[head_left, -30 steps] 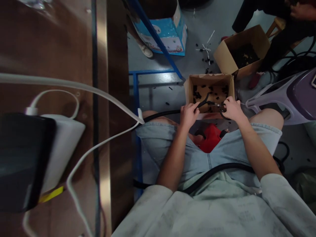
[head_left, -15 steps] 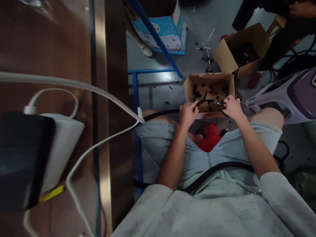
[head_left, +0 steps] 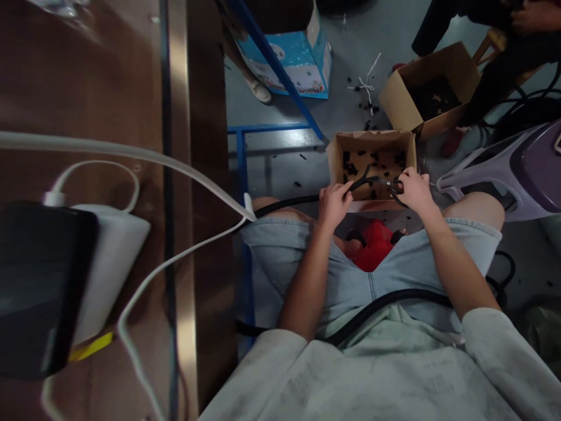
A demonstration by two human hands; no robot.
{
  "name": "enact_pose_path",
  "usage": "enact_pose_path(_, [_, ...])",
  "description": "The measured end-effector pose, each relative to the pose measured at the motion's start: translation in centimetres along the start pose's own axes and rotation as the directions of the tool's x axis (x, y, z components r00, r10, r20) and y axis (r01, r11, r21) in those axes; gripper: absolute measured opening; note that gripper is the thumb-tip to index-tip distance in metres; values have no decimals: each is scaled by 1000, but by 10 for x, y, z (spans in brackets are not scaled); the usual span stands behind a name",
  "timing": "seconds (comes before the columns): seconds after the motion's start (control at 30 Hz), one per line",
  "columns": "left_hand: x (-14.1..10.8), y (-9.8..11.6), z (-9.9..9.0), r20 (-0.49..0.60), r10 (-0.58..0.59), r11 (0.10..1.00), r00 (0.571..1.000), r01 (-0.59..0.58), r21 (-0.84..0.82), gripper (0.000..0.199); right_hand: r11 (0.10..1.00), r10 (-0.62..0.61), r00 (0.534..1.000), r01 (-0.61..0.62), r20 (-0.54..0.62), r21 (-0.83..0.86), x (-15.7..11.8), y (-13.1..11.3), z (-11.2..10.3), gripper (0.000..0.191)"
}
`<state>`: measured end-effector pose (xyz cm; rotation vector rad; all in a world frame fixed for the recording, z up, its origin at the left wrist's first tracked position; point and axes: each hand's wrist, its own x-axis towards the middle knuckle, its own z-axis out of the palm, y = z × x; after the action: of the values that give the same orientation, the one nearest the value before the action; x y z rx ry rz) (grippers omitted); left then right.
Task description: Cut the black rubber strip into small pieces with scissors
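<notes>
A thick black cable (head_left: pixel 293 202) runs across my left thigh into my left hand (head_left: pixel 335 204), whose fingers are closed round it. Beyond the fingers its end splits, and one piece points up over the box. My right hand (head_left: pixel 415 188) grips black-handled scissors (head_left: pixel 389 183), with the blades pointing left at the cable end. Whether the blades touch the cable is too small to tell. Under both hands stands an open cardboard box (head_left: pixel 372 206) with several short black pieces (head_left: pixel 349 168) on its bottom. Another stretch of black cable (head_left: pixel 385 299) lies across my lap.
A second cardboard box (head_left: pixel 471 73) stands beside a seated person (head_left: pixel 442 23). To the right is a purple-grey plastic thing (head_left: pixel 517 169). A blue metal frame (head_left: pixel 280 126) and a wooden table (head_left: pixel 131 88) with a phone (head_left: pixel 44 286) and white cables (head_left: pixel 131 310) are at left.
Very little differs. The upright piece at the cable end leans slightly differently, and the scissors stay beside it. Both hands keep their hold in nearly the same place.
</notes>
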<state>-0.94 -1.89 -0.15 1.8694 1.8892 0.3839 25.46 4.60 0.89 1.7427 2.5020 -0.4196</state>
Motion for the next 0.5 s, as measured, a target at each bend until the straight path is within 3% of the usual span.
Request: enact_pose_path(0.5, [-1, 1, 2, 2, 14, 1000, 1000, -14, 8, 43, 1000, -21, 1000, 21, -15, 14, -3, -4, -4, 25])
